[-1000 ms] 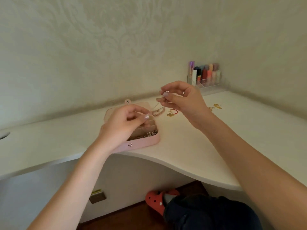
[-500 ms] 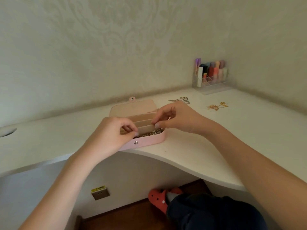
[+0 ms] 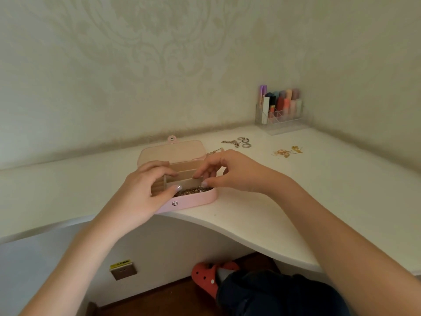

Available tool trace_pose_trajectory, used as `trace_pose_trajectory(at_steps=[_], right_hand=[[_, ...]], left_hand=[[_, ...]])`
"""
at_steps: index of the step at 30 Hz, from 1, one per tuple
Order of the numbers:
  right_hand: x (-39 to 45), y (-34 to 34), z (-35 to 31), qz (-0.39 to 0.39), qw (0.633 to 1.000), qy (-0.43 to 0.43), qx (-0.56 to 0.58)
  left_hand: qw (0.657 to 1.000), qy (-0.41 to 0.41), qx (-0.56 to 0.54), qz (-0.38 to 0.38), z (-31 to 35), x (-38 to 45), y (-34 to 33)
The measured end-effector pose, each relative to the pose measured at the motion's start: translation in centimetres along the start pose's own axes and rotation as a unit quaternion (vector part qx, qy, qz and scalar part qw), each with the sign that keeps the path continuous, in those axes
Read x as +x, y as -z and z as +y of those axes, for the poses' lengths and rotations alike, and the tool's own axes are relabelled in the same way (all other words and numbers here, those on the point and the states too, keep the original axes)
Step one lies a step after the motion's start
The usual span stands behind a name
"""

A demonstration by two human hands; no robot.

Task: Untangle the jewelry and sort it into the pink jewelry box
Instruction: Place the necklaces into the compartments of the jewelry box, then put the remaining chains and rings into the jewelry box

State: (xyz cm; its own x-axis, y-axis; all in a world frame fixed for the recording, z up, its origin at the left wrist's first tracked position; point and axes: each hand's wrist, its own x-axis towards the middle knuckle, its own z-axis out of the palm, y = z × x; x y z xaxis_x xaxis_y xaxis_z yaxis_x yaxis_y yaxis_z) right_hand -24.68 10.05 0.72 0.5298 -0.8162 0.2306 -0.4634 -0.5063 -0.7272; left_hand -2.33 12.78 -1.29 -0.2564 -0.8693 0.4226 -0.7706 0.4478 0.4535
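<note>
The pink jewelry box (image 3: 193, 201) lies open at the desk's front edge, its lid (image 3: 173, 152) folded back. A glittering chain (image 3: 193, 191) fills the front compartment. My left hand (image 3: 145, 190) reaches over the box's left side, with the thumb at the front compartment and the fingers curled above the dividers. My right hand (image 3: 232, 172) comes in from the right with thumb and fingertips close together inside the box. Nothing shows between the fingers of either hand. A bit of gold chain (image 3: 214, 152) peeks out behind my right hand.
Silver rings and a short chain (image 3: 241, 142) lie behind the box. Gold earrings (image 3: 288, 152) lie further right. A clear organizer of cosmetics (image 3: 280, 110) stands in the back corner. The desk edge curves inward near my knee (image 3: 273, 293) and a red shoe (image 3: 209, 277).
Both hands have come down from holding a thin chain stretched in the air and now have their fingertips inside the open box. The view has shifted slightly.
</note>
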Motion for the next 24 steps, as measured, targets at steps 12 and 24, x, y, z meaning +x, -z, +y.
trace_pose_trajectory(at_steps=[12, 24], right_hand=[[1.7, 5.3, 4.4, 0.242, 0.964, -0.106, -0.023], [6.7, 4.5, 7.7, 0.102, 0.941, -0.262, -0.189]], left_hand=[[0.980, 0.100, -0.122, 0.118, -2.9, 4.0, 3.0], [0.974, 0.013, -0.214, -0.075, -2.9, 16.3, -2.5]])
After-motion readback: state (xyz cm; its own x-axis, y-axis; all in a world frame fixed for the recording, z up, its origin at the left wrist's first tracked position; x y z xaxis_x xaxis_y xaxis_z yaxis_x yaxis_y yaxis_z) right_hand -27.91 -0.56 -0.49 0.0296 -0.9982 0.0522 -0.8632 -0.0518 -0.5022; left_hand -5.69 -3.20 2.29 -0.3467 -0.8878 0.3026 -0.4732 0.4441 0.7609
